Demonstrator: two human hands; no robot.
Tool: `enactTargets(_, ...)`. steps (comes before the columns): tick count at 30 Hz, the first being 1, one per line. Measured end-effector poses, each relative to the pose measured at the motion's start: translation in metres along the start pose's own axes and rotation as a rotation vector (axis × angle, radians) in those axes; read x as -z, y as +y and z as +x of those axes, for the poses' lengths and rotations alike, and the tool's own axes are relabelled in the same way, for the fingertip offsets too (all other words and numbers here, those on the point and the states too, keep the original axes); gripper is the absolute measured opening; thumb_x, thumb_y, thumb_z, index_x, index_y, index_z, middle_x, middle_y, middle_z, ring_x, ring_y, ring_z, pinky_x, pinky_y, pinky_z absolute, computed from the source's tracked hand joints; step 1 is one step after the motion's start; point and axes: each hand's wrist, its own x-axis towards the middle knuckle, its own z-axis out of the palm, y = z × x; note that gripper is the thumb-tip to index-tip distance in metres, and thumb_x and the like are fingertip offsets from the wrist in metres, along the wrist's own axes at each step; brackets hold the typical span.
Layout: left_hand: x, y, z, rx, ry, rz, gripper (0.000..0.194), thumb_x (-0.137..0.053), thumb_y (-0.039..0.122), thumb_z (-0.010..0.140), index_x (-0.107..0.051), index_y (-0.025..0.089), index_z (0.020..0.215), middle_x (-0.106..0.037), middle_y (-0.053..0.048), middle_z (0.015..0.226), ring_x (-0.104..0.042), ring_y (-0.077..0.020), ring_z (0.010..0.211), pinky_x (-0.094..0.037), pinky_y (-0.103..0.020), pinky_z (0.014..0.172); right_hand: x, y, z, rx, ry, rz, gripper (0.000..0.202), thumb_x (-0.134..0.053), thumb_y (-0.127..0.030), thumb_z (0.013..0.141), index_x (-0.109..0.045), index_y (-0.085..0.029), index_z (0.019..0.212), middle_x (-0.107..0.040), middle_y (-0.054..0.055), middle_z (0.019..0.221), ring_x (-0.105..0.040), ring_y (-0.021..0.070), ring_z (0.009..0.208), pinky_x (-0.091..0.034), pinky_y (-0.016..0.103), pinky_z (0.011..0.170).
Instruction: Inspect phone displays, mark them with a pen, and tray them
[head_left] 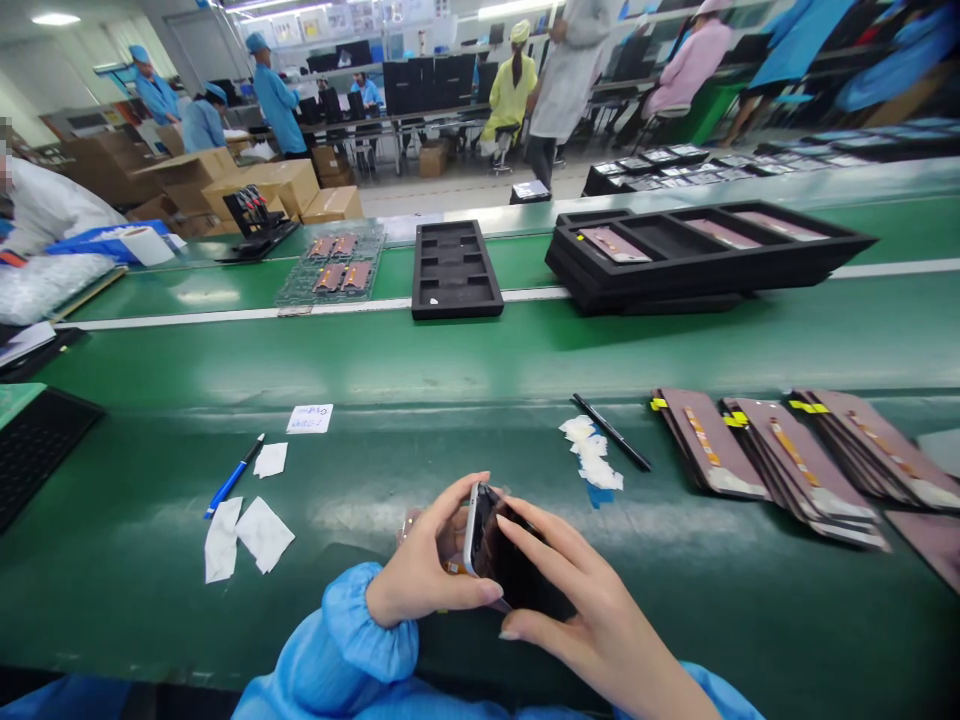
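Low in the middle of the head view, my left hand point(431, 565) is closed round the silver-edged side of a smartphone point(471, 530), which is tilted up on its edge. My right hand point(577, 590) grips the phone's dark glossy face point(517, 565), with fingertips on its upper part and the thumb at its lower edge. Whether that face is a separate panel, I cannot tell. Beneath the left fingers, a pinkish part with an orange flex cable point(452, 567) shows, mostly hidden.
Stacked pinkish panels with flex cables point(705, 440) lie to the right, near a black pen point(611, 432) and crumpled white paper point(592, 450). A blue pen point(234, 478) and paper pieces point(264, 535) lie left. Black foam trays point(457, 270) stand farther back. Several people work beyond.
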Motion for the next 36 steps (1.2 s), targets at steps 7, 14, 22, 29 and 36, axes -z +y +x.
enactTargets(7,0.0014,-0.0007,-0.0022,-0.002,-0.005,0.029,0.086,-0.083,0.026,0.068,-0.039,0.031,0.142,-0.049,-0.011,0.143,-0.049,-0.0291,0.129,-0.042,-0.039,0.106,-0.0001,-0.0016,-0.0003,-0.003,-0.005,0.008,0.066,-0.063,-0.044,0.088,-0.037,-0.026,0.146,-0.046,0.013,0.144,-0.047,0.029,0.13,-0.05,0.046,0.1)
enactTargets(14,0.0011,0.0016,-0.0028,-0.018,-0.002,0.043,0.084,-0.082,0.025,0.068,-0.041,0.036,0.141,-0.049,-0.009,0.144,-0.052,-0.028,0.127,-0.043,-0.038,0.104,0.0022,-0.0042,0.0022,0.007,-0.011,0.011,0.065,-0.062,-0.044,0.089,-0.036,-0.025,0.146,-0.045,0.013,0.145,-0.046,0.0276,0.131,-0.049,0.044,0.102)
enactTargets(22,-0.0002,0.0044,-0.0026,0.014,0.005,0.034,0.084,-0.083,0.029,0.067,-0.043,0.036,0.14,-0.049,-0.008,0.144,-0.051,-0.0288,0.128,-0.039,-0.04,0.108,0.0013,-0.0029,0.0024,0.014,-0.021,0.024,0.069,-0.064,-0.045,0.087,-0.035,-0.022,0.146,-0.044,0.015,0.145,-0.044,0.0278,0.132,-0.048,0.045,0.102)
enactTargets(29,-0.0001,-0.001,-0.0022,-0.003,0.031,-0.046,0.084,-0.086,0.033,0.064,-0.046,0.036,0.138,-0.051,-0.006,0.143,-0.043,-0.0282,0.135,-0.031,-0.041,0.113,0.0006,-0.0045,0.0065,0.027,0.059,0.014,0.071,-0.07,-0.048,0.08,-0.043,-0.024,0.141,-0.052,0.014,0.138,-0.05,0.0302,0.125,-0.049,0.048,0.099)
enactTargets(36,-0.0038,0.0005,0.0027,0.179,0.148,-0.299,0.043,-0.058,0.042,0.09,-0.053,0.025,0.129,-0.068,-0.01,0.118,-0.071,-0.0212,0.088,-0.059,-0.036,0.076,-0.0053,0.0016,0.0049,-0.16,0.117,0.138,0.071,-0.071,-0.051,0.079,-0.047,-0.026,0.141,-0.048,0.014,0.144,-0.047,0.0329,0.13,-0.045,0.051,0.103)
